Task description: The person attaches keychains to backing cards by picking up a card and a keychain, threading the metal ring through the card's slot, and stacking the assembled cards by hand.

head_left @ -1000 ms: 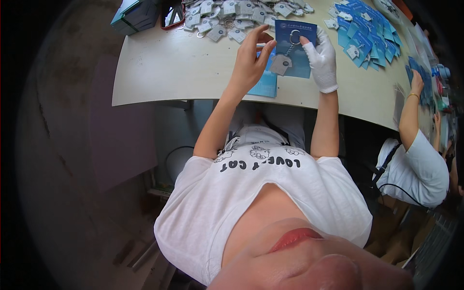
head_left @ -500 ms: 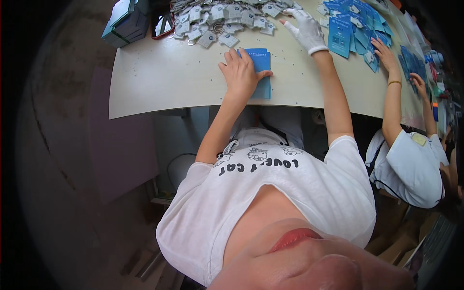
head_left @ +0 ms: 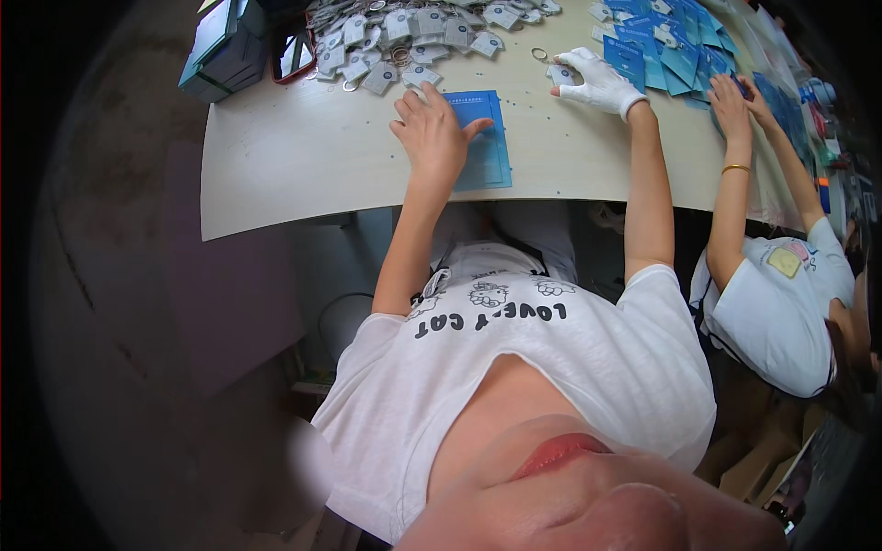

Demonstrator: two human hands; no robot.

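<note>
My left hand is bare and lies over the left side of a small stack of blue cards near the table's front edge. Its fingers are spread, with the thumb stretched across the top card. A white glove with a bare thumb tip covers my right hand, farther right. At its fingertips is a small grey tag keychain, its metal ring pointing away from me; the fingers and thumb close around the tag. A heap of similar keychains lies beyond my left hand.
Dark boxes with a green band stand at the far left, beside a red-edged phone. Blue cards with tags are piled at the far right. A co-worker's hands handle blue items there. The pale table curves along its front edge.
My right hand has come back toward me from beside the keychain heap, and a keychain now shows at its fingertips. My left hand has shifted slightly left, uncovering more of the blue cards.
</note>
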